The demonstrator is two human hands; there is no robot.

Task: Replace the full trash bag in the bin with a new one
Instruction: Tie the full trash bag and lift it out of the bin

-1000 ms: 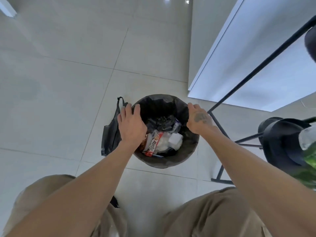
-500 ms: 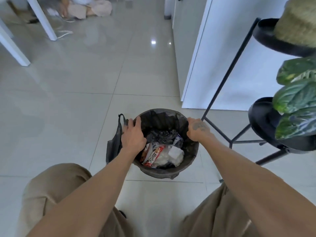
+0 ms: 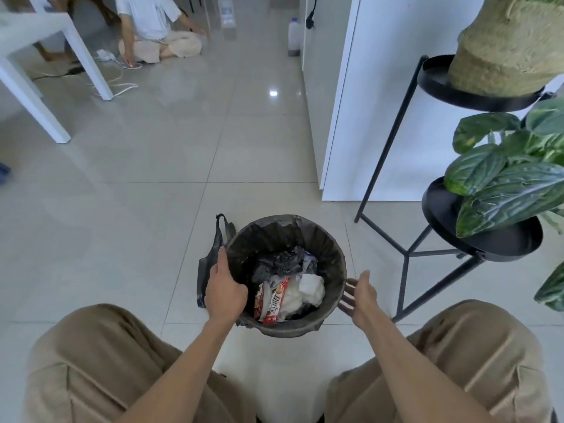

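Left grip (image 3: pixel 225 288) holds bin rim (image 3: pixel 293 332), right grip (image 3: pixel 358 293) spread — just beside

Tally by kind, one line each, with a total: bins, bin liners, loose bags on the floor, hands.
Bin: 1
Liner: 1
Loose bag on the floor: 1
Hands: 2, left hand and right hand
Total: 5

Black trash bag (image 3: pixel 276 236); red-and-white wrapper (image 3: pixel 276 302); striped green leaves (image 3: pixel 503 178).

Partly hidden behind left hand (image 3: pixel 225 290) and bin (image 3: pixel 287 332): folded black bag (image 3: pixel 207 267), centre left. Cropped by upper right edge: woven pot (image 3: pixel 512 47). Cropped at top: seated person (image 3: pixel 152 16).
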